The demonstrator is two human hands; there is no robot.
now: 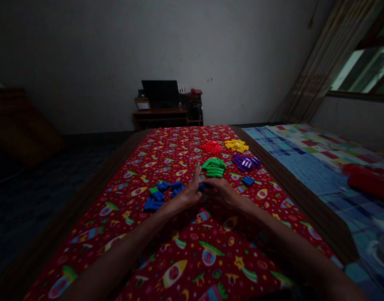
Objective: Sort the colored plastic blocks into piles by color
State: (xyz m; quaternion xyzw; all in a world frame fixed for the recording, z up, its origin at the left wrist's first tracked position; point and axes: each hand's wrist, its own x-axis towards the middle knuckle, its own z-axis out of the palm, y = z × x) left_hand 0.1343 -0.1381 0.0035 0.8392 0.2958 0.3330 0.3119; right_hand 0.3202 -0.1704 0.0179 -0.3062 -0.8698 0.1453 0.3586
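Note:
My left hand [192, 191] is over the middle of the red patterned cloth, its fingers stretched forward and touching the fingers of my right hand. My right hand [222, 190] curls over short blue plastic tubes [203, 186], partly hidden between the two hands. To the left of my left hand lies a loose group of blue tubes [154, 204] with one green tube [154, 190] among them. Just beyond my hands is a pile of green tubes [214, 167]. A small row of blue tubes [248, 180] lies right of my right hand.
Farther back lie red tubes [213, 146], yellow tubes [236, 145] and purple tubes [246, 163]. The cloth [185, 259] covers a long table with brown edges. A checked bed [317, 167] stands to the right. A desk with a monitor [161, 93] is against the far wall.

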